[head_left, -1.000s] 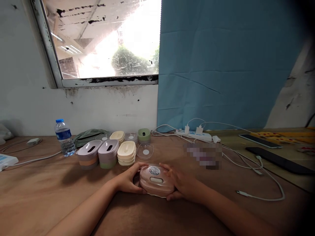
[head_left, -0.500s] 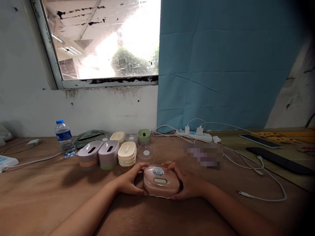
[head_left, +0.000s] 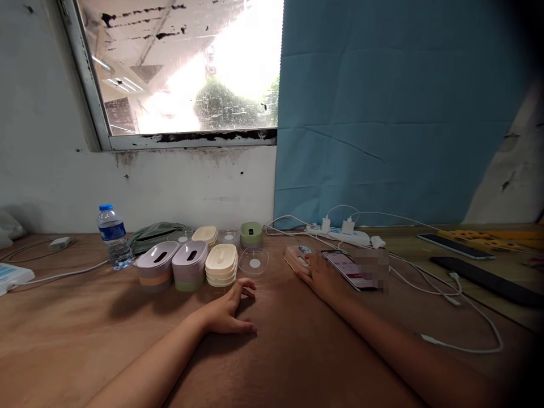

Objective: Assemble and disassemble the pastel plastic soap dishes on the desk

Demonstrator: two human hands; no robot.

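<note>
My left hand (head_left: 232, 311) rests at the middle of the table, its fingers apart and nothing between them. Just beyond it stands a stack of cream oval containers (head_left: 221, 264). Farther right, my right hand (head_left: 319, 279) grips a pink oval box (head_left: 292, 256) by its near right side, the fingers covering part of its slotted top. A round sticker shows at the box's far end. Close to that hand's right lies a phone (head_left: 346, 271) with a lit screen, partly blurred out. A clear oval lid (head_left: 254, 262) with a white round sticker lies between the stack and the pink box.
Two lilac oval boxes (head_left: 190, 265) stand left of the cream stack. Behind are a green box (head_left: 251, 233) and a grey-green pouch (head_left: 157, 235). A water bottle (head_left: 114, 238) stands at left. A power strip (head_left: 356, 236), white cables and dark phones (head_left: 480, 277) lie at right.
The pink box has moved right and away, beside the phone, with my right hand. My left hand has let go of it and stays about where it was, fingers apart.
</note>
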